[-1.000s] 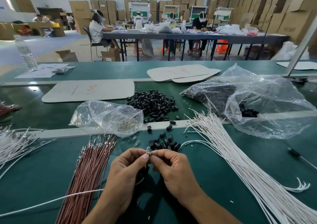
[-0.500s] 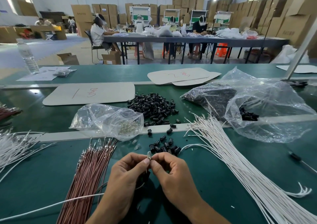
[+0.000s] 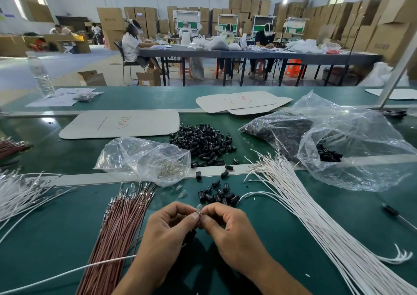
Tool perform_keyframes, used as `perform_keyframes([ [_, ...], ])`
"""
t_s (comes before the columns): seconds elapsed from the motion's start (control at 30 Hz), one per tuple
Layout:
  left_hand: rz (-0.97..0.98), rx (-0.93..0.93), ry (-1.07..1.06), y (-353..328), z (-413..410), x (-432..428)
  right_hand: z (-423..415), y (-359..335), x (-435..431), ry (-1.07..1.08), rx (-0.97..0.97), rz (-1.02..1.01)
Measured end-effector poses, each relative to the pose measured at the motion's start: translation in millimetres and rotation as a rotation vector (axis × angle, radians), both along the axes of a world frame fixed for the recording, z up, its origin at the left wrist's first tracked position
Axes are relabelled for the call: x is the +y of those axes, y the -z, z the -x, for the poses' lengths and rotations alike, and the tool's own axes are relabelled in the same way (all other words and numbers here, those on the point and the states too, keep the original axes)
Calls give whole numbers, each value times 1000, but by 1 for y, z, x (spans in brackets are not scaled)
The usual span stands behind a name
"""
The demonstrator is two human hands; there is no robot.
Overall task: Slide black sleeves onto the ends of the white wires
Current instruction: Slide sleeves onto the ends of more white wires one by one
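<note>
Bundle of brown wires (image 3: 117,238) lies on the green surface (image 3: 56,238), just left of the left hand (image 3: 167,231). Left hand and right hand (image 3: 228,229), fingers curled, jointly pinch a small clear part (image 3: 199,207) at their fingertips. Loose black sleeves (image 3: 216,195) lie just beyond the hands. White wires (image 3: 316,215) fan out to the hands' right.

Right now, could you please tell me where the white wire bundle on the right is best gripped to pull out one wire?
Pinch one wire just behind its far tip, where the white wire bundle fans apart near the pale strip; nearer you the wires lie packed. Come from above and the left, since the clear plastic bag crowds its right side.
</note>
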State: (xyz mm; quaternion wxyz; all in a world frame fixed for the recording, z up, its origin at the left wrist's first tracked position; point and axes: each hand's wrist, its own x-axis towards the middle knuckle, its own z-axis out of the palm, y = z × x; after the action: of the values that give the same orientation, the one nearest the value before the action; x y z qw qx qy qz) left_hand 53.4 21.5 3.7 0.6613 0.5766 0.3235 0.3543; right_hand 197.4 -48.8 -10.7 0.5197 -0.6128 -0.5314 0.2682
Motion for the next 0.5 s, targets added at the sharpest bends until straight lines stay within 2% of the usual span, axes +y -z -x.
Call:
perform_keyframes([
  [0.27, -172, 156, 7, -2, 4, 2, -3, 2, 0, -20, -56, 44],
  [0.5, -84, 111, 13, -1, 2, 2, -3, 1, 1, -40, -11, 59],
])
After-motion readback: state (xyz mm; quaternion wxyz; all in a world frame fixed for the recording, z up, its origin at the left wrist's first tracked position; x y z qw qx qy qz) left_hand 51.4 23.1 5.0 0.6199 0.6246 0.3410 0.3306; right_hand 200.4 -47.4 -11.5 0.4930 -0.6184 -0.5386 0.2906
